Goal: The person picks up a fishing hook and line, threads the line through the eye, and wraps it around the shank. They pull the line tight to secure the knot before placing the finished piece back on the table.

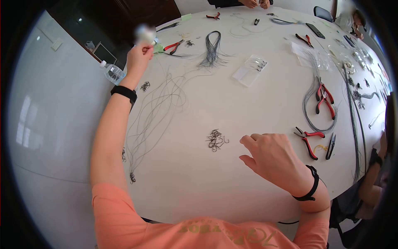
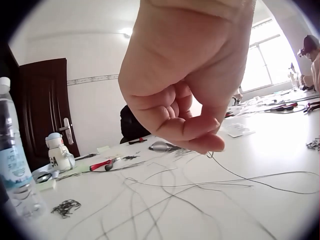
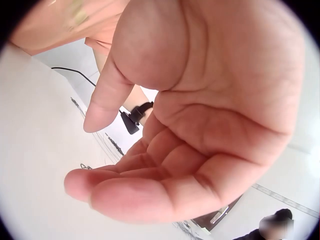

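Head view: the left hand is raised off the counter with its fingers bunched, and loose wires are spread below it. The right hand rests on the counter, loosely curled. A little pile of hooks sits just off its fingertips, and red pliers lie on its far side.

Left wrist view: thumb and fingers pinch a thin wire that drops from the hand onto the counter.

Right wrist view: palm open, fingers relaxed, holding nothing.
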Motion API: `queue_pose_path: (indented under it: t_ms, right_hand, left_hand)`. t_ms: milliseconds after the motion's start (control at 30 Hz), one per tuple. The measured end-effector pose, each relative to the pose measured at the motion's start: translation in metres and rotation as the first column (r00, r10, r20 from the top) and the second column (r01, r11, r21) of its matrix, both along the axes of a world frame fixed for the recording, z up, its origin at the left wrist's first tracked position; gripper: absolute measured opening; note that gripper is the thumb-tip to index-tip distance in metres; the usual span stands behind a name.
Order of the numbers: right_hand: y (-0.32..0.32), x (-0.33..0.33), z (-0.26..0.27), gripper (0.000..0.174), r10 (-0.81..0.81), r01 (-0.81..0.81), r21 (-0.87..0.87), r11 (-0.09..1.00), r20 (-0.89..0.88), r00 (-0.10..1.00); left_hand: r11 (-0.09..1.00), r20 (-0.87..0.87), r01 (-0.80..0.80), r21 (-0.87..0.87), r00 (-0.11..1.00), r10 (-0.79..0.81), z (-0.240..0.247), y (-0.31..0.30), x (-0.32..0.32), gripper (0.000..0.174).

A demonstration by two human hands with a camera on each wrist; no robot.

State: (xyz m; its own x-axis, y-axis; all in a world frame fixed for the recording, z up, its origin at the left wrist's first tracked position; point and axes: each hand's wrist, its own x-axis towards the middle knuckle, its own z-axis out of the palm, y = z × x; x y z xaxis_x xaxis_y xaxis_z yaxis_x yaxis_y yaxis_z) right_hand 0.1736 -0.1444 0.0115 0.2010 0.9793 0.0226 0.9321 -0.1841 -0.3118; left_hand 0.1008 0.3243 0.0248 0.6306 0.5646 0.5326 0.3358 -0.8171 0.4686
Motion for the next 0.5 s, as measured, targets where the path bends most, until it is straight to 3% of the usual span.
queue_pose_path:
  t_ms: [33,67,133,167,200,267,300,367,500]
  right_hand:
    - [0.0,0.001,0.0,0.027,-0.001,0.001,-0.004,1.0,-0.001,1.0]
    - [0.0,0.002,0.001,0.027,-0.007,0.007,-0.007,1.0,-0.005,1.0]
    - [-0.001,0.004,0.002,0.026,-0.015,0.015,-0.013,1.0,-0.013,1.0]
    - [-0.001,0.004,0.003,0.026,-0.016,0.015,-0.032,0.999,-0.02,1.0]
    - [-0.002,0.004,0.003,0.026,-0.017,0.016,-0.05,0.999,-0.026,1.0]
    - [-0.001,0.005,0.005,0.026,-0.011,0.009,-0.039,0.999,-0.043,0.999]
    - [-0.001,0.006,0.005,0.026,-0.002,0.001,-0.026,1.0,-0.056,0.998]
    - [-0.002,0.006,0.006,0.026,0.005,-0.006,-0.013,1.0,-0.058,0.998]
    - [-0.004,0.008,0.01,0.026,-0.006,0.006,-0.009,1.0,-0.076,0.997]
  left_hand:
    - [0.997,0.124,-0.027,0.074,0.992,0.018,0.002,0.015,0.005,0.012]
    - [0.997,0.123,-0.027,0.071,0.992,0.018,0.001,0.026,0.009,0.012]
    - [0.968,0.095,-0.022,0.249,0.995,-0.002,-0.004,0.042,0.011,0.015]
    - [0.972,-0.071,-0.019,0.233,0.997,0.037,-0.007,0.048,0.008,0.018]
    - [0.973,-0.074,-0.016,0.232,0.997,0.035,-0.013,0.052,0.006,0.018]
    - [0.982,-0.25,-0.106,0.158,0.958,0.143,-0.026,0.051,0.0,0.017]
    - [0.982,-0.252,-0.104,0.158,0.957,0.142,-0.032,0.05,-0.002,0.017]
    - [0.981,-0.424,-0.137,-0.135,0.903,0.067,-0.043,0.04,-0.008,0.016]
    - [0.941,-0.631,-0.155,-0.3,0.772,-0.074,-0.051,0.039,-0.023,0.016]
